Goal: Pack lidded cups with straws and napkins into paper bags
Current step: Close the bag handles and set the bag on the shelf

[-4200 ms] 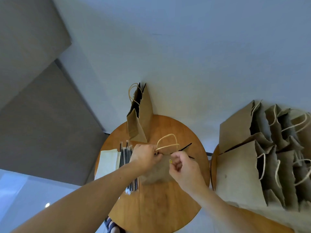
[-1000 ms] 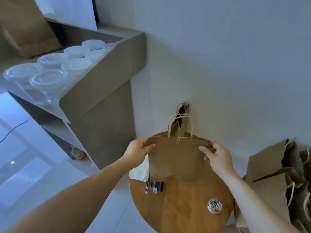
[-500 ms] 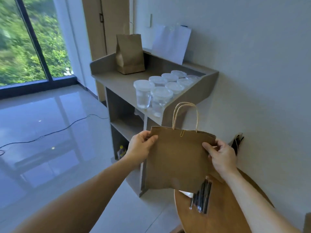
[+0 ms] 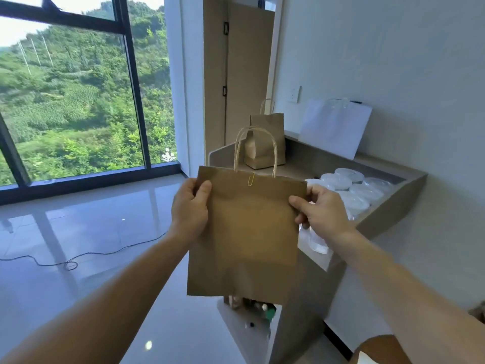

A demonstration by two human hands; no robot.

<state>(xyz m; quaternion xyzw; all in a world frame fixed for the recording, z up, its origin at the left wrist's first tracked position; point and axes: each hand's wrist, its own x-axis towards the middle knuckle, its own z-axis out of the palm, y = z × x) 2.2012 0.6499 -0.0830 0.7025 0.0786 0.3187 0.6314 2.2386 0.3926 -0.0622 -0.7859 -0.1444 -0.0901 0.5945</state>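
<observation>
Bright daylight from large window [image 4: 78, 101] at left; glare patches on glossy floor [image 4: 78, 245]; wide-angle bending at edges; slight overall softness.

brown paper bag [image 4: 246, 232] | yellow paper clip [image 4: 251, 179] | white lids [image 4: 349, 183]

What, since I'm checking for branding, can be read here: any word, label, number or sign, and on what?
No text is readable.
On the bag: none, just a clip.
On the far bag: none.
On the white sheet: none.
On the things below the bag: too blurred to tell.
</observation>
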